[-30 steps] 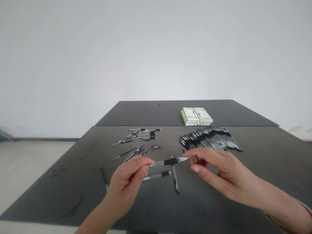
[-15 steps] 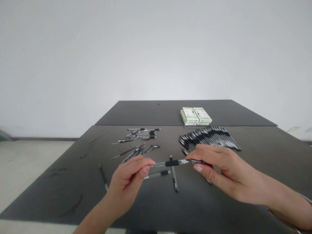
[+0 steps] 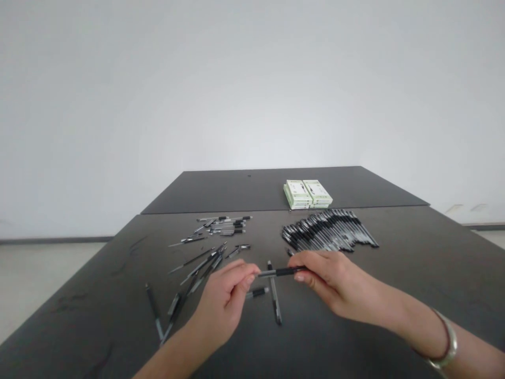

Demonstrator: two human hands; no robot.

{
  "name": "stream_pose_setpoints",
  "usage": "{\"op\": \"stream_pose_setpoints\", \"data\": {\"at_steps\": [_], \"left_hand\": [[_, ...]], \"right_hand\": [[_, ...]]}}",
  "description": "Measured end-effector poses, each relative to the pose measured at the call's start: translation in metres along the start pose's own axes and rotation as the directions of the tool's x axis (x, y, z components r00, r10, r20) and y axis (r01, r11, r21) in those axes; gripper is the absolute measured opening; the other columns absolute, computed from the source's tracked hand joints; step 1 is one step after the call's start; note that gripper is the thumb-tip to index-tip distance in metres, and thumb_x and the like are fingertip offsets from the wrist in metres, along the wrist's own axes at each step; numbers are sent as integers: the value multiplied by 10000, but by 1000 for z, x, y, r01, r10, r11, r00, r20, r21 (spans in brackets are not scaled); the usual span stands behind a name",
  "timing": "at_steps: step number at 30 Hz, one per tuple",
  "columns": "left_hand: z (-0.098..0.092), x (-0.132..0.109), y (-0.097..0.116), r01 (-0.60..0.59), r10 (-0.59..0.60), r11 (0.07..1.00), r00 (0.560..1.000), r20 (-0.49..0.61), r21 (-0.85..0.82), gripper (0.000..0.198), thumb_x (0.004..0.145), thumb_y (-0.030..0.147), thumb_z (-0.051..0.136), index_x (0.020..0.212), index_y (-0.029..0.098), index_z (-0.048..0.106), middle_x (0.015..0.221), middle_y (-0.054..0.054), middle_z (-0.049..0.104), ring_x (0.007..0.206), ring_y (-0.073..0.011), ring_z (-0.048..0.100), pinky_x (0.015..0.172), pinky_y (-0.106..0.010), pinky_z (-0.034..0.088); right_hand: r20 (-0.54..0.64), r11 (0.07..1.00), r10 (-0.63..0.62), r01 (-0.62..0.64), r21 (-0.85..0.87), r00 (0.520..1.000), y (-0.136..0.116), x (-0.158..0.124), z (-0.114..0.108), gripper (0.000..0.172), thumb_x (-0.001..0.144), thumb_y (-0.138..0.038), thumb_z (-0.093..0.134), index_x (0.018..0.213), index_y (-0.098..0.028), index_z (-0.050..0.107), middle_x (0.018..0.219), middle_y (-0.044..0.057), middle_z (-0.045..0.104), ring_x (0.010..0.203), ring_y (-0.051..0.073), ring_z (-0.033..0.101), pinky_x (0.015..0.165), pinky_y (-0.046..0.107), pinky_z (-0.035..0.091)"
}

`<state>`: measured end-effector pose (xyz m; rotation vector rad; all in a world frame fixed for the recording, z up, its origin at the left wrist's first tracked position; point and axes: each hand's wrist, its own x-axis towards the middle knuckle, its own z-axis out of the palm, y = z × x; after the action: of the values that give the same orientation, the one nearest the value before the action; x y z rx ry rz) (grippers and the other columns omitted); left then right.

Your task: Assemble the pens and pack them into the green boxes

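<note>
A clear-barrelled gel pen (image 3: 270, 273) with a black rubber grip lies level between my two hands, above the table. My left hand (image 3: 224, 302) is closed, pinching the barrel's left end between thumb and fingers. At the other end my right hand (image 3: 341, 281) is closed on the dark pen cap (image 3: 300, 269); the pen's tip is out of sight in the cap and fingers. Below the held pen, a capped pen (image 3: 275, 295) rests on the table, and another pen (image 3: 259, 291) is partly covered by my left hand.
Loose pens and parts (image 3: 229, 226) are scattered at the left, with more pens (image 3: 207, 268) beside my left hand. Beyond my right hand, many capped pens (image 3: 329, 231) lie in a fanned row. Light green boxes (image 3: 310, 193) stand stacked farther back on the black table (image 3: 221, 189).
The pen tip and the cap have come together: the tip that showed before is now covered. My right hand has moved left, closer to my left hand. The view has shifted slightly.
</note>
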<state>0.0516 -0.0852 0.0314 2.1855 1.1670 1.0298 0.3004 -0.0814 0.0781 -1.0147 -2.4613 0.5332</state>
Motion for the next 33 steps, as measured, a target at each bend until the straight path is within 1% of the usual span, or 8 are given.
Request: {"op": "stream_pose_setpoints", "data": {"at_steps": [5, 10, 12, 14, 18, 24, 28, 33], "left_hand": [[32, 21, -14, 108, -81, 990, 963, 256, -93, 303, 958, 272, 396, 861, 166, 663, 716, -15, 592, 687, -144, 565, 658, -239, 428], [66, 72, -9, 296, -87, 893, 852, 516, -338, 358, 957, 391, 377, 1073, 152, 616, 749, -20, 605, 601, -131, 575, 483, -202, 431], [77, 100, -12, 257, -77, 902, 885, 459, -345, 378, 946, 388, 384, 1154, 155, 597, 890, -61, 635, 682, -146, 610, 475, -195, 436], [85, 128, -23, 228, -127, 940, 925, 358, -255, 343, 928, 306, 393, 1132, 144, 616, 821, -43, 632, 584, -120, 568, 476, -198, 420], [96, 172, -51, 227, -184, 964, 944, 273, -136, 295, 841, 135, 451, 1078, 146, 627, 728, 2, 597, 559, -105, 548, 547, -206, 445], [113, 215, -80, 331, -282, 930, 922, 265, -163, 364, 828, 119, 465, 1181, 148, 547, 892, -41, 597, 621, -116, 593, 430, -169, 416], [123, 231, -90, 364, -310, 906, 918, 248, -214, 417, 822, 77, 442, 1227, 164, 485, 924, -38, 573, 648, -102, 601, 417, -141, 420], [120, 228, -94, 376, -325, 885, 921, 214, -274, 430, 791, 43, 457, 1201, 171, 483, 929, -33, 544, 669, -105, 602, 410, -136, 425]], "right_hand": [[-36, 912, 266, -240, 333, 963, 33, -10, 24, 226, 953, -359, 466, 950, -175, 598, 699, 12, 594, 598, 118, 517, 557, 234, 390], [-179, 571, 634, -300, 764, 752, 93, -3, 7, 427, 790, -597, 606, 830, -177, 545, 536, -61, 469, 423, 76, 366, 429, 213, 293], [-191, 629, 678, -426, 650, 710, 120, 3, -11, 461, 803, -643, 538, 736, -186, 526, 479, -71, 408, 391, 84, 331, 407, 226, 257], [-182, 753, 653, -606, 258, 735, 142, 9, -25, 447, 892, -563, 437, 679, -184, 541, 484, -33, 461, 425, 115, 418, 442, 244, 299], [-73, 759, 549, -533, -373, 833, 163, 24, -23, 332, 913, -372, 476, 725, -158, 645, 772, 100, 696, 738, 203, 645, 649, 268, 413], [-187, 678, 562, -579, -454, 805, 181, 67, -24, 459, 915, -488, 441, 988, -98, 673, 943, 182, 709, 898, 281, 657, 780, 326, 444], [-367, 603, 517, -634, -485, 773, 204, 114, -34, 668, 922, -545, 397, 1339, -26, 453, 1306, 262, 533, 1224, 358, 470, 988, 406, 340], [-399, 562, 528, -661, -498, 750, 223, 145, -7, 631, 875, -544, 501, 1238, -28, 536, 1225, 280, 574, 1196, 378, 457, 964, 444, 345]]}}
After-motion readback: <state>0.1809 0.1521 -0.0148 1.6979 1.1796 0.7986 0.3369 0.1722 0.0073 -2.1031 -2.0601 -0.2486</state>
